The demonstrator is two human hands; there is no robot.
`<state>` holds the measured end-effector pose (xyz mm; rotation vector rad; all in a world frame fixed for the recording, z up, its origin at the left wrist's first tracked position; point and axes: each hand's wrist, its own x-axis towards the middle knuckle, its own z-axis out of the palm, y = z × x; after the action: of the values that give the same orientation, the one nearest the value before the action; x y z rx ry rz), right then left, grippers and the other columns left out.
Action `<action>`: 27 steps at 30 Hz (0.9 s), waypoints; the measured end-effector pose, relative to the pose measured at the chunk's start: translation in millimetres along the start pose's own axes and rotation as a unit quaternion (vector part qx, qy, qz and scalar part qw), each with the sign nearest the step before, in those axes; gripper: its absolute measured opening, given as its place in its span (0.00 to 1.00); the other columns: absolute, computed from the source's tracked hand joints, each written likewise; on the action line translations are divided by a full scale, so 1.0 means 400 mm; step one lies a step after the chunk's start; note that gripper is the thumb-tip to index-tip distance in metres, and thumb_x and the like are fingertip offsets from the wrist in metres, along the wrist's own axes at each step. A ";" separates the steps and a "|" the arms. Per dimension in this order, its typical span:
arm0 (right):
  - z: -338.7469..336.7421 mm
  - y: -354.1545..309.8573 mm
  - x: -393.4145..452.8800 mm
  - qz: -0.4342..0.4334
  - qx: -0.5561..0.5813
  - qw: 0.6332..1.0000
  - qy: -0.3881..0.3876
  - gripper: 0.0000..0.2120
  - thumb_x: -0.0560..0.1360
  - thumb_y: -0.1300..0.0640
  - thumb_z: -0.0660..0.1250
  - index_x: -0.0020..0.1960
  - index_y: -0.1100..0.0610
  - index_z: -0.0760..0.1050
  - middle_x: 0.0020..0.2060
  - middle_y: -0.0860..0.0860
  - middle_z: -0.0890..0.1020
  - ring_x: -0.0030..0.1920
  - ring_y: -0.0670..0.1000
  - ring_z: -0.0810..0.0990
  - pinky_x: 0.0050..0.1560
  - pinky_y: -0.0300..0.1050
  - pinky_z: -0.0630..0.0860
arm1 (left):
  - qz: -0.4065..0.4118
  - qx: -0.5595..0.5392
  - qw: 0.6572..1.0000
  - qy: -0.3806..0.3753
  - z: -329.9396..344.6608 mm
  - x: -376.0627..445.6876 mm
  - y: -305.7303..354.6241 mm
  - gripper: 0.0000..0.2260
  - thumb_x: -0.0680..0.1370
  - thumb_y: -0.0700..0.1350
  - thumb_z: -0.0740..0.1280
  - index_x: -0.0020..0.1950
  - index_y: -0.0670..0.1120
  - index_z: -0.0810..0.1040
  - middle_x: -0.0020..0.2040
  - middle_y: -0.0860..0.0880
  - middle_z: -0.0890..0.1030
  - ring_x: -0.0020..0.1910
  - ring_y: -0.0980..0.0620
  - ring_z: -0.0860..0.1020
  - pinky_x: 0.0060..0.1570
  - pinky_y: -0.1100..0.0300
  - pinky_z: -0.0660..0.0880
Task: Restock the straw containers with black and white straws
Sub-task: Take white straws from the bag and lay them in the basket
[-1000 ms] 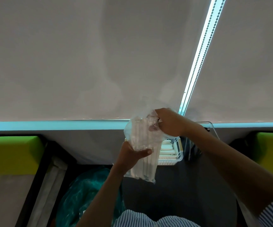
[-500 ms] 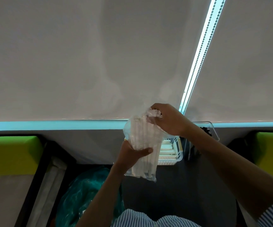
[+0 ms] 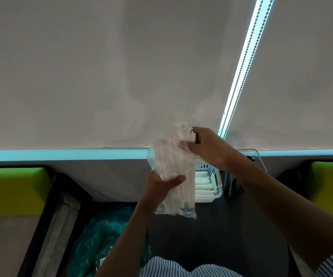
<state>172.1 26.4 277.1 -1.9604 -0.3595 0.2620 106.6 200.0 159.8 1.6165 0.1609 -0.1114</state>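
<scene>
I hold the clear plastic bag of white straws [image 3: 171, 166] upright in front of me, above the dark table [image 3: 211, 236]. My left hand [image 3: 161, 182] grips the bag around its middle, thumb across the front face. My right hand [image 3: 207, 146] is at the top of the bag, fingers curled round the upper ends of the straws, which protrude from the bag's mouth.

Directly behind the bag, on the table, sits the white slotted basket [image 3: 215, 182]; it holds white straws lying flat. To the right of the basket stands a clear container [image 3: 255, 156] with small dark items visible at its top; I cannot tell exactly what they are.

A green plastic bag [image 3: 105, 236] lies at lower left, beside my left forearm. A roller blind [image 3: 101, 66] fills the upper view, with its bead chain [image 3: 241, 66] hanging along a bright gap at right.
</scene>
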 end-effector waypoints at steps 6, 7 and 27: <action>0.020 0.015 -0.011 0.022 -0.046 0.998 0.023 0.06 0.76 0.54 0.73 0.49 0.56 0.82 0.41 0.51 0.86 0.43 0.50 0.85 0.45 0.41 0.81 | 0.011 0.011 1.000 -0.010 0.001 0.000 0.008 0.21 0.72 0.42 0.78 0.63 0.44 0.76 0.55 0.48 0.84 0.54 0.53 0.84 0.55 0.53 0.82; 0.023 0.014 -0.011 0.025 -0.050 0.998 0.025 0.06 0.76 0.55 0.73 0.49 0.57 0.82 0.42 0.52 0.86 0.44 0.52 0.85 0.47 0.45 0.82 | 0.009 0.013 1.000 -0.009 -0.001 0.000 0.005 0.21 0.72 0.42 0.78 0.62 0.44 0.77 0.54 0.49 0.84 0.54 0.54 0.84 0.54 0.54 0.82; 0.025 -0.021 0.014 0.017 0.022 0.990 0.136 0.07 0.78 0.59 0.69 0.55 0.59 0.77 0.47 0.55 0.84 0.49 0.54 0.83 0.49 0.46 0.80 | 0.001 0.046 0.999 0.000 -0.021 -0.011 -0.022 0.18 0.72 0.45 0.78 0.59 0.47 0.78 0.52 0.50 0.84 0.52 0.52 0.84 0.49 0.60 0.83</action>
<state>172.8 40.2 280.5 -1.9294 -0.1406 0.0214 100.4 208.7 152.5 1.7082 0.1556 -0.1191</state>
